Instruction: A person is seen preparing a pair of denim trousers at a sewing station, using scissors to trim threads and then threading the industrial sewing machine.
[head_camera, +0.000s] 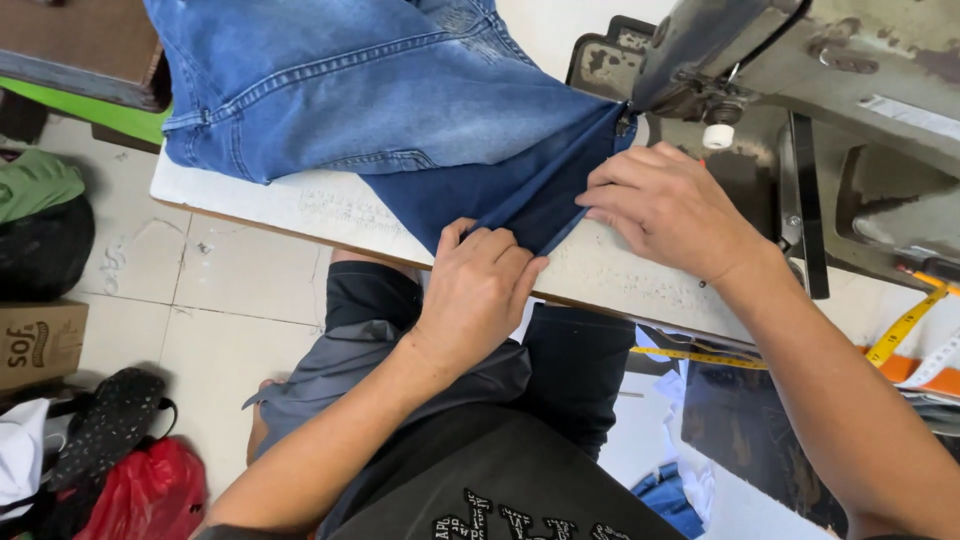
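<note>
Pinching the folded dark hem of the blue jeans (400, 100), my left hand (480, 290) grips it at the white table (300, 205) edge; my right hand (665, 210) presses flat beside the grey sewing machine (800, 50); brown cardboard box (40, 345) left on the floor; yellow tape measure (905, 325) right.

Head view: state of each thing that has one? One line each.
Jeans: spread on table, dark hem folded and fed under the sewing machine.
Left hand: grip pinching the folded hem at the table edge.
Right hand: flat, pressing the fabric beside the needle.
Tape measure: unrolled, lying loose at right.
</note>
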